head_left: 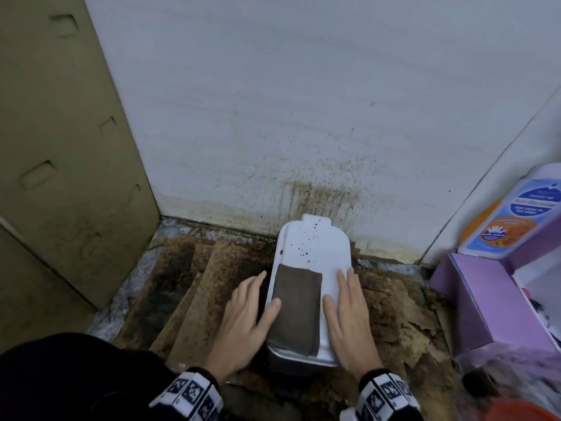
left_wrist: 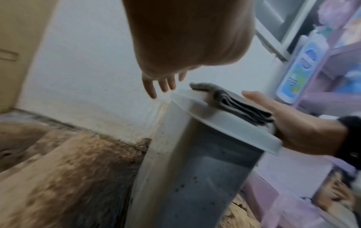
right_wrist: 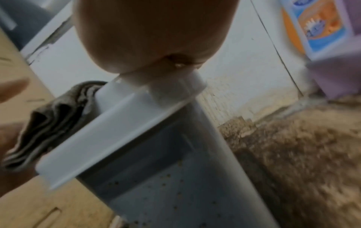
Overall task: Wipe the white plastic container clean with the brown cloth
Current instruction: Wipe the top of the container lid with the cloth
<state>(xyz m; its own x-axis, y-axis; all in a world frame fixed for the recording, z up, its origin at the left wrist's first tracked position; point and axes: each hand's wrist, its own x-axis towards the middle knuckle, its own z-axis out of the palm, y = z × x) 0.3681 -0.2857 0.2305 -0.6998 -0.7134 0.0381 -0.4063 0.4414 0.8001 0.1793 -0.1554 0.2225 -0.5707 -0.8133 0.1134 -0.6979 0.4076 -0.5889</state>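
A white plastic container [head_left: 314, 253] stands on the floor against the wall, its lid dotted with brown specks at the far end. A folded brown cloth [head_left: 296, 311] lies on the near half of the lid. My left hand [head_left: 253, 302] is at the container's left side with fingers spread, and its thumb touches the cloth's left edge. My right hand [head_left: 346, 305] lies flat on the lid to the right of the cloth. In the left wrist view the straight fingers [left_wrist: 162, 84] hover by the container [left_wrist: 195, 169]. Specks also show on the container [right_wrist: 156, 192] wall in the right wrist view.
The white wall [head_left: 318, 196] behind is stained brown. Soiled cardboard sheets [head_left: 194, 293] cover the floor around the container. A tall tan panel [head_left: 60, 147] stands at the left. A purple box [head_left: 479, 299] and a soap bottle [head_left: 513, 214] crowd the right.
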